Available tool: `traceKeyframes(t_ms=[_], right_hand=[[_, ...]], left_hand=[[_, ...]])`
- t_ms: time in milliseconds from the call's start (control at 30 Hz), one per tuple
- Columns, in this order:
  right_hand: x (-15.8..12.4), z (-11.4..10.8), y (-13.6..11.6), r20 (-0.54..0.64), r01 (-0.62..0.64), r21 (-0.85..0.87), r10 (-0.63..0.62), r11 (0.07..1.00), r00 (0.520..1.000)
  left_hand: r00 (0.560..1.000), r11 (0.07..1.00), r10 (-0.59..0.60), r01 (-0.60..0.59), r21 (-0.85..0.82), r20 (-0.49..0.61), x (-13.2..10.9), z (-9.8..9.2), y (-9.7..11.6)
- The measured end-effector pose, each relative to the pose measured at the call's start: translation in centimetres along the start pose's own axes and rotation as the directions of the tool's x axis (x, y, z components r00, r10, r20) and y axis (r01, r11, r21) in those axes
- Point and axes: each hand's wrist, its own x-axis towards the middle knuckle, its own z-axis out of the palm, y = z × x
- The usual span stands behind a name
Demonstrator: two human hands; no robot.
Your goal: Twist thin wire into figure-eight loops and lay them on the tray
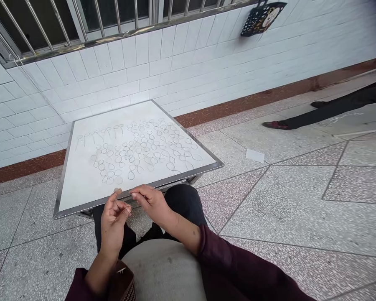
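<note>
My left hand [115, 215] is raised just off the near edge of the white table [81, 184], its thumb pressed to a finger and another finger pointing up. Whatever it pinches is too small to make out. Beside it, to the right, my right hand [153, 205] has thumb and forefinger pinched together, and anything between them is also too fine to see. A small pale disc-like shape [116, 190] shows by the left fingertips. Many thin looped wire-like pieces [134, 163] lie in rows on the tabletop, and straighter ones with tails [102, 133] lie at the back left.
The table has a grey metal rim [188, 172]. A tiled wall [188, 69] with a barred window [103, 19] stands behind it. At the upper right hangs a dark basket [258, 21]. A person's leg [326, 110] and a white paper [255, 155] are on the speckled floor.
</note>
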Motion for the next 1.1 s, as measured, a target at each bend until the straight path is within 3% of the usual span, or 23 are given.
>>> traceKeyframes(t_ms=[100,267,533,700,800,900,1000,1100], right_hand=[[0.0,0.1,0.3,0.07,-0.184,0.195,0.174,0.963,0.982],[-0.1,0.3,0.3,0.147,-0.296,0.345,0.259,0.891,0.954],[-0.3,1.1,-0.3,-0.012,-0.246,0.318,0.263,0.916,0.965],[0.1,0.6,0.1,0.165,-0.328,0.366,0.286,0.871,0.944],[0.0,0.5,0.3,0.172,-0.286,0.287,0.244,0.914,0.954],[-0.5,0.9,0.5,0.017,-0.124,0.167,0.123,0.978,0.992],[-0.9,1.4,0.8,-0.118,0.027,0.029,-0.023,0.999,0.993],[-0.9,1.7,1.2,-0.133,0.037,0.0,-0.036,0.999,0.991]], left_hand=[[0.997,0.997,-0.019,0.013,-0.081,-0.071,0.2,0.0,0.0],[0.997,0.995,-0.052,0.047,-0.089,-0.055,0.1,-0.1,0.1],[0.998,0.999,-0.025,0.023,-0.05,-0.055,0.2,0.1,-0.2],[1.0,0.999,-0.001,0.001,0.044,-0.002,0.3,-0.4,-0.3],[1.0,0.996,0.015,-0.016,0.091,0.011,0.1,-0.5,-0.4],[1.0,0.999,0.002,-0.001,0.036,-0.021,0.1,-0.2,-0.5],[0.998,0.997,-0.045,0.042,-0.057,-0.04,0.0,0.3,-0.6],[0.995,0.991,-0.091,0.086,-0.105,-0.047,0.0,0.5,-0.6]])
